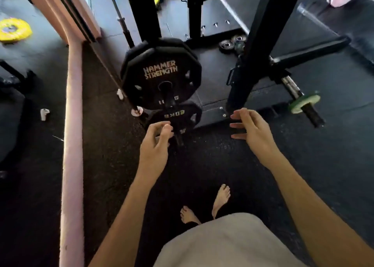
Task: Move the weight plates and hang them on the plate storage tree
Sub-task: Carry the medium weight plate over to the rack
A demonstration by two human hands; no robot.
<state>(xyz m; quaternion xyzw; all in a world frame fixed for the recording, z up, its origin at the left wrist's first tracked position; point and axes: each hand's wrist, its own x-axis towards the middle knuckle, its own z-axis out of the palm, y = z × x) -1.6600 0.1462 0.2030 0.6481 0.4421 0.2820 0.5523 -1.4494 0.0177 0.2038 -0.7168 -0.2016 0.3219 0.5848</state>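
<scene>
The weight plates: a large black one (160,74) hangs on the plate storage tree (141,9), a smaller one (175,115) just below it. My left hand (155,143) is loosely curled, my right hand (250,127) spread; both hold nothing. My bare feet (221,197) stand beneath; any plate slipping off its peg could land there.

Open rubber floor (212,157) sat clear between both hands, but straight ahead the stacked black weight plates (160,74) blocked things, with the rack upright (261,43) crowding the right and the pink beam (73,125) walling off the left.
</scene>
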